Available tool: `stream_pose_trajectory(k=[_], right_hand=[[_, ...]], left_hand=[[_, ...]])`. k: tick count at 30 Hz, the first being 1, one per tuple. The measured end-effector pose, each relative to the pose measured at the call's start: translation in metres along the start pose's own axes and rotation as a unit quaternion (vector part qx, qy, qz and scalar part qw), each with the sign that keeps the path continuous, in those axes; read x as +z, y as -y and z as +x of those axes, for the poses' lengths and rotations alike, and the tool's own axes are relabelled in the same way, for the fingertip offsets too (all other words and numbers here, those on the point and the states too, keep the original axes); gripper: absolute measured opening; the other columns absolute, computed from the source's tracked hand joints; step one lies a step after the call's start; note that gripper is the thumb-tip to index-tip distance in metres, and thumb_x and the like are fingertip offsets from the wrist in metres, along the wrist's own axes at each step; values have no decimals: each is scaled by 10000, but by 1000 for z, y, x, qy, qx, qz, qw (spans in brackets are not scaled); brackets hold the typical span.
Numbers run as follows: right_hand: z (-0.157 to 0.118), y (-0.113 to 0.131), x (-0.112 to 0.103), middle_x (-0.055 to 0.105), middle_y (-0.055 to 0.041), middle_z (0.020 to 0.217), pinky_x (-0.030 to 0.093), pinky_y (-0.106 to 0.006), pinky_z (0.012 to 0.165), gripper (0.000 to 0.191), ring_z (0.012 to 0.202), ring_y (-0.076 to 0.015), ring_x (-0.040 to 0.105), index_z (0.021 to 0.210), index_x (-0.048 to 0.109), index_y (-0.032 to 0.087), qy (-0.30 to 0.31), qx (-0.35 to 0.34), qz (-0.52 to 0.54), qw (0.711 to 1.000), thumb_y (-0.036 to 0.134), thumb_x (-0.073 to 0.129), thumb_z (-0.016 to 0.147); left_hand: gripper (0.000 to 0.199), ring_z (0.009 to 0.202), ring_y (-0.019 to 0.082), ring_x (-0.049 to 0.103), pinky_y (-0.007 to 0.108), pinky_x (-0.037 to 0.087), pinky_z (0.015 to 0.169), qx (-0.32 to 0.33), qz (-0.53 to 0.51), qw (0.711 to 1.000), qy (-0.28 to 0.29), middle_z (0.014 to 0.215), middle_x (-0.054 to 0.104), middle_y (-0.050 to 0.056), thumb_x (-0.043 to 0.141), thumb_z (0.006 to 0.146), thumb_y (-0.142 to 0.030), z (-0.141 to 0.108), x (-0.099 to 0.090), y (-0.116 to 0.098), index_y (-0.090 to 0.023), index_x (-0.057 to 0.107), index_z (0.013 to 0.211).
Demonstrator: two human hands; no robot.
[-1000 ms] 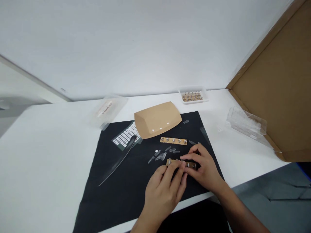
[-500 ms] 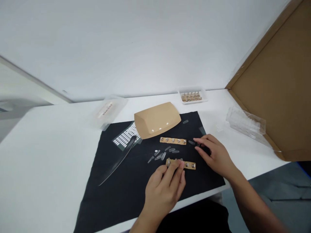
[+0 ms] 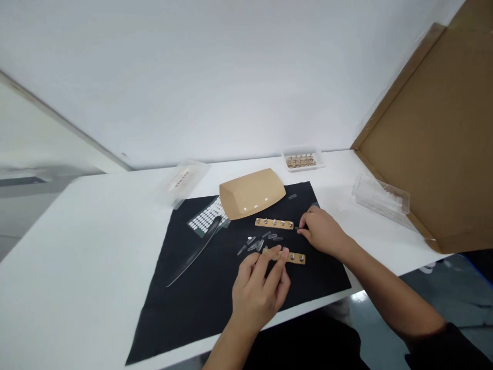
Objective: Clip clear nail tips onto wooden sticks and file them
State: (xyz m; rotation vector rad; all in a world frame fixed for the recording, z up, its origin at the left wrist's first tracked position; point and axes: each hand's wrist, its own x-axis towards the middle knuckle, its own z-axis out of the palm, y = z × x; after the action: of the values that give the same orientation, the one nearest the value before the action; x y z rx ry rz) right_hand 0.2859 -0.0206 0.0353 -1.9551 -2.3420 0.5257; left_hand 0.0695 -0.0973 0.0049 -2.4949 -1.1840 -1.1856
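Observation:
My left hand [image 3: 259,288] rests over the left part of the nearer wooden strip [image 3: 298,258], its fingertips on the strip, which carries small metal studs. Past it lies a second studded strip [image 3: 274,223]. At that strip's right end, my right hand [image 3: 321,230] has thumb and forefinger closed at a small clear nail tip [image 3: 297,228], partly hidden by the fingers. Several clear nail tips [image 3: 260,245] lie loose on the black cloth [image 3: 215,298], left of the two strips.
A brown paper tray [image 3: 252,192] sits on the cloth's back edge, beside a sheet of white stickers [image 3: 204,218] and a dark curved tool [image 3: 196,256]. Clear boxes [image 3: 381,198] stand right; a strip-filled container [image 3: 303,161] stands behind. Cardboard [image 3: 435,133] rises at right.
The camera view has shifted slightly. My right hand has moved left and its thumb and forefinger have closed at the loose nail tip. My left hand remains at the nearer strip.

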Motion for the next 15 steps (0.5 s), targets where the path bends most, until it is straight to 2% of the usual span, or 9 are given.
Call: stream_pose_trajectory(k=[3, 8, 12, 15], right_hand=[[10, 5, -8, 751, -111, 943, 487, -310, 775, 40, 916, -259, 705, 912, 757, 174, 44, -18, -18, 999, 167, 725, 890], [15, 8, -8, 759, -115, 941, 444, -290, 679, 306, 832, -251, 704, 1113, 692, 130, 39, -15, -25, 999, 168, 769, 819], [3, 1, -3, 739, -103, 981, 455, -285, 747, 305, 878, -232, 685, 1185, 674, 151, 22, -35, -22, 999, 179, 719, 885], [-8, -9, -2, 714, -95, 1065, 471, -280, 852, 351, 937, -199, 671, 1301, 663, 181, 10, -98, 7, 995, 144, 668, 952]], left_hand=[[390, 982, 254, 694, 430, 488, 924, -20, -13, 999, -24, 1157, 780, 108, 724, 868, -57, -1, -4, 1, -187, 730, 1235], [334, 925, 245, 665, 480, 469, 950, -49, -38, 997, -44, 1170, 758, 114, 712, 876, -46, 2, -16, 1, -207, 743, 1168], [281, 964, 262, 644, 490, 465, 959, -72, -55, 995, -35, 1191, 739, 111, 715, 890, -80, 3, -21, 0, -227, 750, 1127], [266, 1031, 289, 614, 485, 471, 968, -74, -70, 995, 5, 1199, 726, 116, 737, 889, -139, 5, -17, 1, -234, 754, 1137]])
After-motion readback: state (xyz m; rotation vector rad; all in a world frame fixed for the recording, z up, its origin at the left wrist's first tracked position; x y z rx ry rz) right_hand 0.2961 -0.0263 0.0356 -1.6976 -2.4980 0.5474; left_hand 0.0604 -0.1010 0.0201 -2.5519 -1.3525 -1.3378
